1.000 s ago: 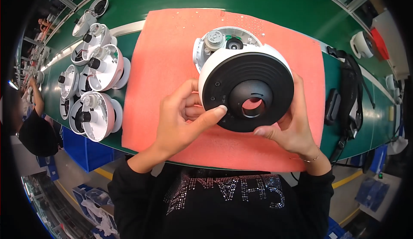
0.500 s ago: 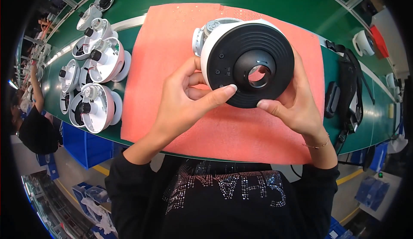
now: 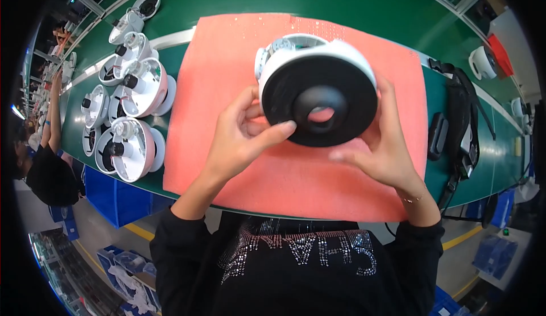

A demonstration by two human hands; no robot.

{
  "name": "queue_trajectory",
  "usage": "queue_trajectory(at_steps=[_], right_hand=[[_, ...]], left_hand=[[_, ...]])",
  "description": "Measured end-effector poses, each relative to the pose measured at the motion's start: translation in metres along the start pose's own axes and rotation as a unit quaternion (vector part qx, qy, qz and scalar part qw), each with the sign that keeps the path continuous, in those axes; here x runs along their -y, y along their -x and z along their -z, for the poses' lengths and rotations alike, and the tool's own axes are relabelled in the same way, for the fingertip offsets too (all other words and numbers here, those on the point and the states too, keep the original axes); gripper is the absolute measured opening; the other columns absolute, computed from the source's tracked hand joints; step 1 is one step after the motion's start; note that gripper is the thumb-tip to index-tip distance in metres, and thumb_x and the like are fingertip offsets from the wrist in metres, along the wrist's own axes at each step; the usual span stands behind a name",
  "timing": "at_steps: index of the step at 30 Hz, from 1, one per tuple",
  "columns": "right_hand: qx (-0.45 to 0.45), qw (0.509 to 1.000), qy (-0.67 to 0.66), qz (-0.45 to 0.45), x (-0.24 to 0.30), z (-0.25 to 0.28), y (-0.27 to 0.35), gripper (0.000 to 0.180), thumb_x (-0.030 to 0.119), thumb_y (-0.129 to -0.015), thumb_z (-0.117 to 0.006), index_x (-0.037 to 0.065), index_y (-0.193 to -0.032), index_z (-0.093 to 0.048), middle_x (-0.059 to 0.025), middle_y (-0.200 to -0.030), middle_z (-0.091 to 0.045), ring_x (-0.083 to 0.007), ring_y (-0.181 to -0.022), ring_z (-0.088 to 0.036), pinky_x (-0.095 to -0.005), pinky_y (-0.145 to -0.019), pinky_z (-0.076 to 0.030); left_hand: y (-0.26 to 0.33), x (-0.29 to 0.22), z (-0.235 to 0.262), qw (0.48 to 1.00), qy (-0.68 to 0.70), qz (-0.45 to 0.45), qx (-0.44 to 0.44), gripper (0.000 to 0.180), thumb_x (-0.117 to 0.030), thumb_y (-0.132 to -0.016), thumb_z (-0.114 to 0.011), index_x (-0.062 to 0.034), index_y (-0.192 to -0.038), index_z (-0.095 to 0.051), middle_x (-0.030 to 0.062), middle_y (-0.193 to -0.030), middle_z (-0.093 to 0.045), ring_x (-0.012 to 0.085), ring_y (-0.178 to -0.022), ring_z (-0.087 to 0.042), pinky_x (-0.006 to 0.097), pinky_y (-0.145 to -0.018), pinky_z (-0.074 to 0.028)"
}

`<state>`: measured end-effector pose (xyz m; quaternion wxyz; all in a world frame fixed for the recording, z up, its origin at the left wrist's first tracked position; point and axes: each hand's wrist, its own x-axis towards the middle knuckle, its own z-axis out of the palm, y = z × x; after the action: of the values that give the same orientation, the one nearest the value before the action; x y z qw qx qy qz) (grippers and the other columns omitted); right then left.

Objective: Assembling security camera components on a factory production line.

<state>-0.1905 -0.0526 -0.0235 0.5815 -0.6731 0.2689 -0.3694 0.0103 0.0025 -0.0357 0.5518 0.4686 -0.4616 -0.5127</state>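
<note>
Item: white dome camera housing (image 3: 341, 54) with black ring cover (image 3: 319, 106), held above the middle of the salmon-pink mat (image 3: 227, 88) on the green table (image 3: 341, 3). Left hand (image 3: 242, 137): fingers closed on the ring's left rim, thumb on its face. Right hand (image 3: 378, 148): fingers cupped round the right rim. Cover appeared seated; fastening could not be judged. Similar open white housings (image 3: 133, 117) stood unfinished along the table's left edge; black strap (image 3: 463, 117) at the right.

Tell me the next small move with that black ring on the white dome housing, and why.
Probably press the black ring squarely down onto the white housing. The ring looks tilted, the left hand has its thumb on the ring's lower rim, and the right hand braces the other side above the pink mat.
</note>
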Motion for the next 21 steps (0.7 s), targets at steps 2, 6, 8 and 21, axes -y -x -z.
queue_trajectory(at_steps=[2, 6, 8, 21], right_hand=[[0.047, 0.996, -0.073, -0.028, 0.002, 0.007, 0.007, 0.082, 0.014, -0.069, -0.073, 0.005, -0.129, -0.018, -0.0141, -0.12, -0.042, -0.0218, -0.113, -0.044, -0.0375, -0.093, -0.039], [0.038, 0.996, -0.061, -0.044, 0.004, 0.009, 0.012, 0.055, 0.022, -0.079, -0.064, 0.002, -0.122, -0.035, -0.015, -0.111, -0.05, -0.02, -0.105, -0.05, -0.0324, -0.09, -0.04], [0.022, 1.0, -0.014, 0.003, 0.008, 0.004, 0.009, 0.056, 0.022, -0.079, -0.064, 0.002, -0.123, -0.037, -0.0142, -0.113, -0.05, -0.0192, -0.102, -0.052, -0.0309, -0.089, -0.041], [0.018, 0.989, -0.141, -0.037, 0.008, 0.007, 0.007, 0.041, -0.006, -0.071, -0.06, -0.002, -0.11, -0.046, -0.0103, -0.106, -0.05, -0.0188, -0.1, -0.049, -0.03, -0.086, -0.038]], left_hand=[[0.005, 0.009, 0.014, 0.999, 0.012, 0.0, 0.044, 0.046, 0.001, -0.073, -0.066, 0.0027, -0.112, -0.041, 0.0116, -0.104, -0.055, 0.0167, -0.096, -0.056, 0.028, -0.081, -0.049], [0.013, 0.022, 0.018, 0.998, -0.039, -0.01, 0.047, 0.046, 0.002, -0.07, -0.068, 0.0009, -0.109, -0.044, 0.0095, -0.098, -0.056, 0.017, -0.091, -0.059, 0.03, -0.079, -0.051], [0.014, 0.023, 0.016, 0.998, -0.054, -0.023, 0.033, 0.043, 0.003, -0.068, -0.069, 0.0017, -0.105, -0.046, 0.0089, -0.095, -0.056, 0.0169, -0.088, -0.06, 0.029, -0.077, -0.052], [0.009, 0.03, 0.011, 0.946, -0.255, -0.198, 0.026, 0.03, 0.009, -0.062, -0.06, 0.003, -0.089, -0.049, 0.0152, -0.1, -0.062, 0.0195, -0.076, -0.065, 0.026, -0.064, -0.054]])
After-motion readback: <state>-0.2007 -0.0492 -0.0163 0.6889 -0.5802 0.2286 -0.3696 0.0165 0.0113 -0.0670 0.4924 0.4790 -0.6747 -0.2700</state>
